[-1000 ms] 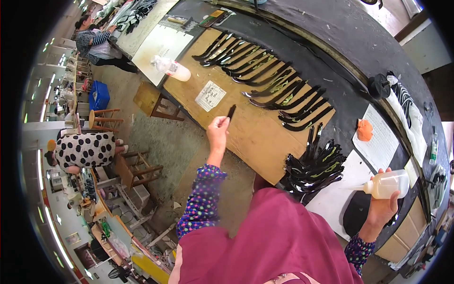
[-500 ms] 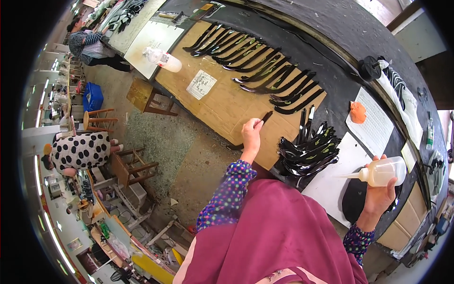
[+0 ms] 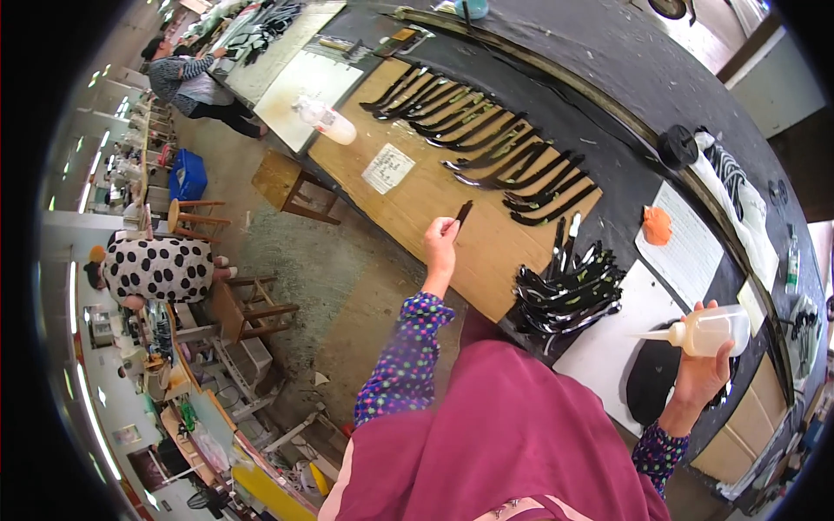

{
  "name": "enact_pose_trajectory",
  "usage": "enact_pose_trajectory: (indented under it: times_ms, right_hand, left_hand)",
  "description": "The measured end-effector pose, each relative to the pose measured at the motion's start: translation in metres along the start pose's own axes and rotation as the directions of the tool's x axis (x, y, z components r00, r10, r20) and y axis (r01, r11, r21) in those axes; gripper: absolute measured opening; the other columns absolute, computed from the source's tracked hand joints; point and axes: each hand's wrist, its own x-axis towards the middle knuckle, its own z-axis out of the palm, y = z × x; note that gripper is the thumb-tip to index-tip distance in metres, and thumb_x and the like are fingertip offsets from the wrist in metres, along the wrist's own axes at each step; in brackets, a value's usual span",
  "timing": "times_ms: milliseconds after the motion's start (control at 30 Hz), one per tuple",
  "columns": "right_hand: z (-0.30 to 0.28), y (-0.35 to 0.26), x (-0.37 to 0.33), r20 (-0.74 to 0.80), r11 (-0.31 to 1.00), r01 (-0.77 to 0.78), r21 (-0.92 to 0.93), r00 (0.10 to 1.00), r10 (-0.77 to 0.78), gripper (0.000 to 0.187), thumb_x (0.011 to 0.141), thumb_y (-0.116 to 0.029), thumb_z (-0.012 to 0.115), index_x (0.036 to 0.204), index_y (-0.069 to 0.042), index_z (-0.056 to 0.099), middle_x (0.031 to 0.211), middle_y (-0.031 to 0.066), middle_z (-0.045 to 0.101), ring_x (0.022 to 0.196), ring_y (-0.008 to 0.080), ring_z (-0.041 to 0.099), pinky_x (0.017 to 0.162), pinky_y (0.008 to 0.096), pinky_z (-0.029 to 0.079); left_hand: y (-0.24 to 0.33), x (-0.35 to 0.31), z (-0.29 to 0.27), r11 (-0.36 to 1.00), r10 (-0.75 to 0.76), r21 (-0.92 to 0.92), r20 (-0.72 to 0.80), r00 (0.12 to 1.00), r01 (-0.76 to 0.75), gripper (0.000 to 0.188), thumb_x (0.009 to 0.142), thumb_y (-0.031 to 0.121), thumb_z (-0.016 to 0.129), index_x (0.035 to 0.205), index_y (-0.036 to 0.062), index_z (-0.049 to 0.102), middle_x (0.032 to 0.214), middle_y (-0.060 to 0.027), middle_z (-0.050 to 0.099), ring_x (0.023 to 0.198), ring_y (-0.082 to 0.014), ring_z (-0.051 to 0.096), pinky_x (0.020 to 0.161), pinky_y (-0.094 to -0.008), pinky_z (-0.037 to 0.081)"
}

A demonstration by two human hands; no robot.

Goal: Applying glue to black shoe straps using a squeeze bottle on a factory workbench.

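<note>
My left hand (image 3: 441, 247) is closed on one end of a short, dark strip (image 3: 465, 211), held over the brown cardboard sheet (image 3: 408, 226). My right hand (image 3: 702, 375) grips a translucent squeeze bottle (image 3: 717, 332) with a long thin nozzle pointing left and pale liquid inside. Between the hands lies a heap of shiny black strips (image 3: 569, 291), overlapping the cardboard's near right corner. More curved black strips (image 3: 486, 139) lie side by side in a slanting row along the cardboard's far edge.
A second clear bottle (image 3: 326, 120) and a small printed paper (image 3: 388, 168) rest toward the left. At right are an orange lump (image 3: 657, 226) on a white sheet (image 3: 695, 252), a black round pad (image 3: 651, 382) and a black spool (image 3: 678, 147). A wooden stool (image 3: 295, 187) stands beside the table.
My left hand has shifted a little left with the dark strip, while the whole view has turned slightly. My right hand still holds the squeeze bottle in much the same pose.
</note>
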Motion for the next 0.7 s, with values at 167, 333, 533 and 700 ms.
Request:
enact_pose_trajectory:
  times_ms: [167, 333, 533, 700]
  right_hand:
    - [0.009, 0.015, 0.010, -0.008, 0.997, -0.043, 0.060, 0.999, 0.044, 0.064, 0.079, -0.032, 0.055, 0.126, 0.000, 0.028, 0.129, 0.0157, 0.033, 0.118, 0.0319, 0.034, 0.094, 0.0477, 0.033]
    - [0.030, 0.040, 0.028, 0.014, 0.994, -0.096, 0.053, 0.995, 0.096, 0.061, 0.082, -0.031, 0.052, 0.128, -0.003, 0.026, 0.128, 0.0145, 0.035, 0.118, 0.0313, 0.034, 0.093, 0.0462, 0.034]
    - [0.059, 0.071, 0.055, 0.022, 0.993, -0.111, 0.032, 0.994, 0.110, 0.059, 0.082, -0.030, 0.052, 0.128, -0.003, 0.026, 0.126, 0.0141, 0.036, 0.117, 0.0310, 0.036, 0.092, 0.0458, 0.036]
    - [0.072, 0.095, 0.075, -0.004, 0.996, -0.073, 0.042, 0.997, 0.073, 0.059, 0.082, -0.029, 0.052, 0.128, -0.003, 0.025, 0.127, 0.0137, 0.035, 0.118, 0.0307, 0.034, 0.092, 0.0457, 0.036]
  left_hand:
    - [0.008, 0.060, -0.076, 0.998, -0.053, 0.030, -0.078, 0.996, 0.056, 0.009, 0.079, 0.010, 0.059, 0.082, 0.0013, 0.058, 0.072, 0.0029, 0.056, 0.062, -0.0036, 0.048, 0.054, -0.0171, 0.038]
    - [0.030, 0.130, -0.112, 0.996, 0.012, 0.085, -0.152, 0.988, 0.001, 0.010, 0.078, 0.009, 0.059, 0.083, 0.0006, 0.058, 0.072, 0.0021, 0.057, 0.064, -0.0046, 0.049, 0.058, -0.0181, 0.040]
    - [0.090, 0.240, -0.087, 0.983, 0.177, 0.068, -0.142, 0.974, -0.169, 0.012, 0.076, 0.010, 0.061, 0.082, -0.0002, 0.059, 0.073, -0.0002, 0.058, 0.067, -0.0058, 0.050, 0.061, -0.0200, 0.041]
    - [0.122, 0.356, -0.049, 0.865, 0.448, 0.336, -0.185, 0.875, -0.372, 0.013, 0.072, 0.014, 0.064, 0.077, 0.0027, 0.059, 0.068, -0.0090, 0.061, 0.061, -0.0167, 0.057, 0.060, -0.0279, 0.043]
